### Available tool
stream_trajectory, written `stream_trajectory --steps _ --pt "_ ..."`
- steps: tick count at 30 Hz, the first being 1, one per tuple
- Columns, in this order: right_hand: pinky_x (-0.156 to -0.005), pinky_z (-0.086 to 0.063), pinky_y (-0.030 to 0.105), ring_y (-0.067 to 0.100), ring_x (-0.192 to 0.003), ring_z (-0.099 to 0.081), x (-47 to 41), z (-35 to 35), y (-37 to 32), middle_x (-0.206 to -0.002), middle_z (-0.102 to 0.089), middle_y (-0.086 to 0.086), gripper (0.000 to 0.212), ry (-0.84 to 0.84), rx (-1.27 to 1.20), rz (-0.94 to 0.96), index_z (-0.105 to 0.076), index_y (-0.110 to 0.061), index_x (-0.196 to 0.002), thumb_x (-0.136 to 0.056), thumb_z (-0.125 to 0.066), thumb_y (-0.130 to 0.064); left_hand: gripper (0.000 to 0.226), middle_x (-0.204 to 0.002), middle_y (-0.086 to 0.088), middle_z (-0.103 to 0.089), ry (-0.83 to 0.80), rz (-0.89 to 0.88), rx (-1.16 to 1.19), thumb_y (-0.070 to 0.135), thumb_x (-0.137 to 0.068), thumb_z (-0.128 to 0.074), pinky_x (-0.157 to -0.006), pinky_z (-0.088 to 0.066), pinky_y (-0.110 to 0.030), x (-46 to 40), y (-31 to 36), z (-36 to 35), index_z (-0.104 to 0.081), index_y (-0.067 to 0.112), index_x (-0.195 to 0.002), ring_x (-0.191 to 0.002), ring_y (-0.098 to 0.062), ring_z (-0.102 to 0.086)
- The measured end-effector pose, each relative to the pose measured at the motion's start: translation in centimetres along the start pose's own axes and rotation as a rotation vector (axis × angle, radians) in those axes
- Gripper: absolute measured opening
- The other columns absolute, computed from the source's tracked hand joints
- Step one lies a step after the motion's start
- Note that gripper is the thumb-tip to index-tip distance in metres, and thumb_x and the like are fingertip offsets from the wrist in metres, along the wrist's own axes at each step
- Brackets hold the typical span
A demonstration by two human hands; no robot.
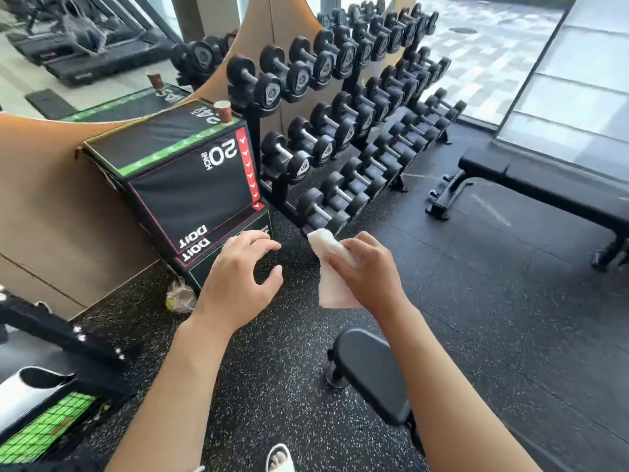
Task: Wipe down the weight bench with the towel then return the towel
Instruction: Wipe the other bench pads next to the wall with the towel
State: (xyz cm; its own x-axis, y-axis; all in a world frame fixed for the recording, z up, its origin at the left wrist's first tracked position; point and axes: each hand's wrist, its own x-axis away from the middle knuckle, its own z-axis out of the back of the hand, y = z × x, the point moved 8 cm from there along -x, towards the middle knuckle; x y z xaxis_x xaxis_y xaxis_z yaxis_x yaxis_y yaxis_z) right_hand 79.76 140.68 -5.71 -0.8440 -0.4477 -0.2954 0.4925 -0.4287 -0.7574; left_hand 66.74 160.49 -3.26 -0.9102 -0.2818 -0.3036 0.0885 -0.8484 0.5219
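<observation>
Two hands are up in front of the person, over the speckled rubber floor (272,369) and well clear of any padding. The right hand (366,267) pinches a white towel (332,267), folded into a strip, with fingers and thumb curled round its middle, both ends hanging free. The left hand (238,277) hovers beside it with fingers spread and loosely bent, holding nothing and not touching the cloth.

One bench (371,369) shows its padded end just below the right forearm; another bench (544,178) stands well apart by the window. Which of them is meant I cannot tell from this view, and wiping the wrong one is the first risk.

The grip is light and mid-strip, so a loose end could slip or trail onto the floor and pick up grit before it meets the pad. Wiping with a narrow fold would also leave strips of padding untouched unless the left hand helps spread it. Nearby, the dumbbell rack (340,131) and the plyo box (183,172) with a paper cup (223,111) on top crowd the space, so a careless swing might knock the cup.
</observation>
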Motion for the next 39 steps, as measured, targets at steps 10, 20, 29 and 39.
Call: stream_trajectory --steps 10,20,29,39 --pt "-0.078 -0.054 0.045 0.012 -0.083 -0.061 -4.0 -5.9 -3.7 -0.095 -0.059 -0.010 0.024 -0.006 0.012 -0.015 -0.076 -0.019 -0.097 -0.092 -0.077 -0.042 0.038 -0.129 0.009 -0.059 0.051 0.006 0.039 0.040 -0.088 -0.059 -0.112 -0.037 -0.029 -2.9 -7.7 3.8 -0.070 0.023 -0.121 -0.125 -0.016 -0.053" --pt "-0.072 -0.047 0.030 0.008 -0.079 -0.058 -9.3 -6.4 -0.8 -0.092 -0.057 -0.010 0.022 0.030 0.042 -0.017 -0.076 -0.018 -0.097 -0.093 -0.077 -0.040 0.037 -0.129 0.009 -0.060 0.019 -0.015 0.044 0.040 -0.089 -0.059 -0.110 -0.042 -0.034 -9.2 -9.3 1.1 -0.070 0.023 -0.121 -0.124 -0.016 -0.053" --pt "-0.074 -0.050 0.035 0.012 -0.079 -0.058 -16.8 -1.8 5.8 -0.093 -0.060 -0.006 0.025 0.131 0.035 -0.064 -0.075 -0.014 -0.097 -0.092 -0.078 -0.038 0.034 -0.129 0.007 -0.061 -0.033 -0.100 0.018 0.036 -0.091 -0.062 -0.108 -0.037 -0.025 -19.7 -6.4 -3.9 -0.070 0.021 -0.121 -0.122 -0.015 -0.052" --pt "-0.076 -0.053 0.041 0.011 -0.081 -0.060 -22.4 1.9 11.1 -0.094 -0.060 -0.008 0.025 0.231 0.036 -0.128 -0.074 -0.016 -0.097 -0.092 -0.078 -0.040 0.039 -0.130 0.008 -0.061 -0.106 -0.202 0.043 0.042 -0.091 -0.057 -0.111 -0.041 -0.030 -29.3 -4.0 -8.3 -0.070 0.021 -0.121 -0.125 -0.015 -0.052"
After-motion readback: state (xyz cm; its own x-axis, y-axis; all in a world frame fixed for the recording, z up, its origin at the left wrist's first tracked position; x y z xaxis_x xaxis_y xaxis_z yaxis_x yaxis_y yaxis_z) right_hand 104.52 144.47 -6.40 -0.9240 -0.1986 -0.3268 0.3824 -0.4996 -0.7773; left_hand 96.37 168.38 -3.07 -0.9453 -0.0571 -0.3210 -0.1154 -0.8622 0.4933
